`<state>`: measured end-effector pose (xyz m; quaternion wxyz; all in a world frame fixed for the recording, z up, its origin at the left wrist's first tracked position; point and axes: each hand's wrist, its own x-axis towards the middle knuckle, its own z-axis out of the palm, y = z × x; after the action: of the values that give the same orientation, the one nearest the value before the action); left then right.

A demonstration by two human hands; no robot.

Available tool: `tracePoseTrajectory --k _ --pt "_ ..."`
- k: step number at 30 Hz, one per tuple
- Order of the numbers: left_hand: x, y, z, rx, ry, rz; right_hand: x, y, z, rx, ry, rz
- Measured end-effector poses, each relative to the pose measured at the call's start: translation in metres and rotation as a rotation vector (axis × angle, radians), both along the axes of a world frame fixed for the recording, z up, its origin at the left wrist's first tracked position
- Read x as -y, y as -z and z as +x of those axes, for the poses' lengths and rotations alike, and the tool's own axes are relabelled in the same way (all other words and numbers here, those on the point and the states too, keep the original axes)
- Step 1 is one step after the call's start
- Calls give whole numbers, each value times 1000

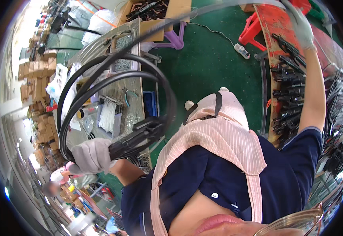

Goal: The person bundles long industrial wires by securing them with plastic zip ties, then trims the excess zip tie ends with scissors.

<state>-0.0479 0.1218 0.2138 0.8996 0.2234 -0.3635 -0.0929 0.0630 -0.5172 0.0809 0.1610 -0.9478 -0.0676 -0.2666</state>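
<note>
My left hand (91, 156), in a pale grey glove, is closed around a looped black cable (162, 78). Black plastic connectors (138, 137) lie bunched beside that grip. From the loops, one length of the cable arcs across the top of the view to my right hand (300, 29). That hand, in a light glove with its arm stretched far out over the right bench, grips the cable near the upper edge. Its fingers are partly smeared and cut off there.
The left workbench (134, 106) carries a box of white strips (109, 116), pliers (127, 97) and trays of small metal parts (123, 43). Black connectors (287, 92) line the right bench (272, 23). A power strip (242, 51), purple stool (175, 38) and red stool (251, 31) stand on the green floor.
</note>
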Motion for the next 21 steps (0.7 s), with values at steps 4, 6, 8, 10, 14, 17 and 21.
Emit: tracePoseTrajectory --k 4,6,8,10,14,17,21 --pt "16 20 5 -270 -100 306 -23 58 -61 -448 -47 -32" --pt "30 44 21 -116 -116 360 -73 19 -78 -535 -116 -153" --pt "53 44 35 -354 -168 684 -119 -37 -86 -508 -267 -187" --pt "82 41 46 -472 -157 695 -161 -87 -90 -400 -431 -151" --pt "101 46 60 -452 -100 799 -234 -134 -88 -75 -734 -11" --pt "129 37 63 -543 -266 947 -264 -154 -77 -19 -797 27" --pt "159 38 53 -584 -387 924 -256 -173 -58 -166 -833 68"
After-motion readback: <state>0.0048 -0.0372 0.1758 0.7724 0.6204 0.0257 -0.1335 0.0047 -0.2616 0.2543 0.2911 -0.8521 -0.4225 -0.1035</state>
